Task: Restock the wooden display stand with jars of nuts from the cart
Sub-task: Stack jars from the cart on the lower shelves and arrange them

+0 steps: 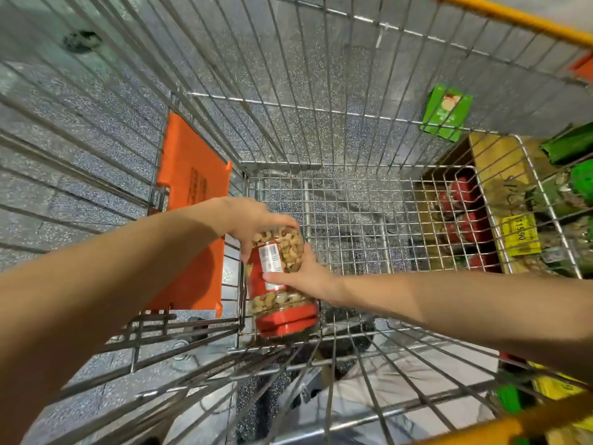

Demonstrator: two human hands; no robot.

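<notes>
Inside the wire cart (321,130) I hold a clear jar of cashew nuts (279,277) with a red label and a red lid. The jar is tipped so its lid points toward me, near the cart's left wall. My left hand (253,221) grips the jar's far end from above. My right hand (305,277) grips its side, thumb across the label. Through the cart's right wall the wooden display stand (495,162) shows, with red-lidded jars (462,194) in it.
An orange plastic flap (189,175) lies outside the cart's left wall. A green box (446,112) sits beyond the right wall, near green packages and a yellow price tag (521,234) on the stand. The cart's orange handle bar (500,425) runs at the bottom right. Speckled grey floor lies below.
</notes>
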